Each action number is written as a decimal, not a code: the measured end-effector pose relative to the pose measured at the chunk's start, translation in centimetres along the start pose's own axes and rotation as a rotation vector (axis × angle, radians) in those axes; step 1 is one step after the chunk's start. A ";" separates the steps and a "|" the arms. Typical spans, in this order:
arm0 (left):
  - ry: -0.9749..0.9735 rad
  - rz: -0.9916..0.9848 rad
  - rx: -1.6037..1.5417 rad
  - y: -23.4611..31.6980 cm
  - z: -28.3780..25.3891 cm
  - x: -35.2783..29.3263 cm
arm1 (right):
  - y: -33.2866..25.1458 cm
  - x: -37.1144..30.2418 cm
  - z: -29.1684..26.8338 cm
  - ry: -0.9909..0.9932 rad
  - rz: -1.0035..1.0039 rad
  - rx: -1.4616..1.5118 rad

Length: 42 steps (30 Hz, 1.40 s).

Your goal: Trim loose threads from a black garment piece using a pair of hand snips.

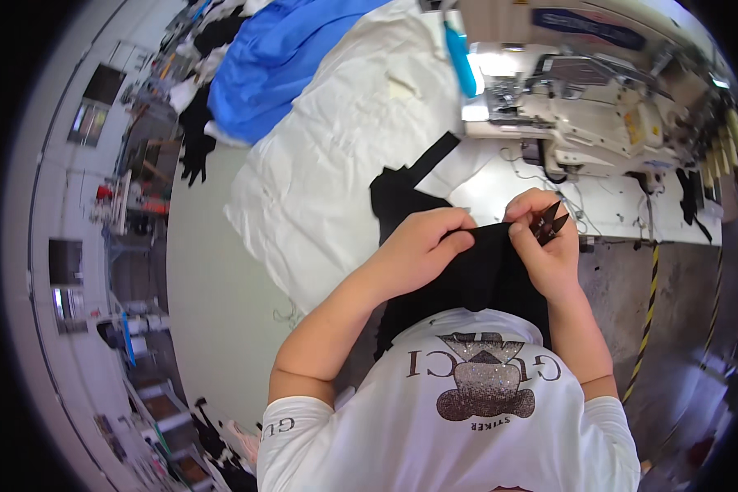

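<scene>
A piece of black fabric [482, 275] is stretched between my two hands over my lap, its upper edge pulled nearly straight. My left hand [428, 244] pinches this edge between thumb and fingers. A short way to the right, my right hand [551, 252] pinches the same edge. Tucked in the right hand's curled fingers is a pair of dark thread snips [556, 216], points sticking out past the knuckles. More black cloth, with a narrow strip [433, 161] at its far end, lies on the table beyond my left hand.
A white sewing machine [599, 123] stands at the far right, loose threads beside it. White cloth [328, 156] spreads across the table [209, 271], with blue cloth [275, 70] at its far side. Yellow-and-black tape [652, 287] marks the floor at right.
</scene>
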<state>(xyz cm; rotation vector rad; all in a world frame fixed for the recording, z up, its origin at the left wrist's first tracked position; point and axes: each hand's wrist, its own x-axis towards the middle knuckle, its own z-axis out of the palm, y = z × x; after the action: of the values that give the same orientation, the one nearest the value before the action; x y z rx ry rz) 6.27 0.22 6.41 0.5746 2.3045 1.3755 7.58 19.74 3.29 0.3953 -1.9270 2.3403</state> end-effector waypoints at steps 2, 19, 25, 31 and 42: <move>-0.037 -0.080 -0.117 0.5 0.0 0.6 | -0.1 -0.1 -1.4 0.082 0.108 0.050; -0.086 -0.229 -0.518 5.2 -0.1 3.0 | -3.9 -2.7 -4.6 0.130 -0.264 -0.633; -0.081 -0.278 -0.571 5.5 -0.1 2.6 | -0.8 -2.6 -2.8 0.165 -0.363 -0.478; 0.000 -0.293 -0.533 5.6 0.3 2.5 | -0.5 -2.4 -2.3 0.109 -0.431 -0.492; -0.026 -0.201 -0.563 4.2 0.0 1.7 | 0.1 -2.5 -1.9 0.112 -0.492 -0.523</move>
<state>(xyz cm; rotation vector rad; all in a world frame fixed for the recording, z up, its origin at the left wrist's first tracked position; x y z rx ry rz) 5.43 2.95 9.88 0.1753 1.7692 1.7897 9.67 21.78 2.21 0.5858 -2.0027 1.4681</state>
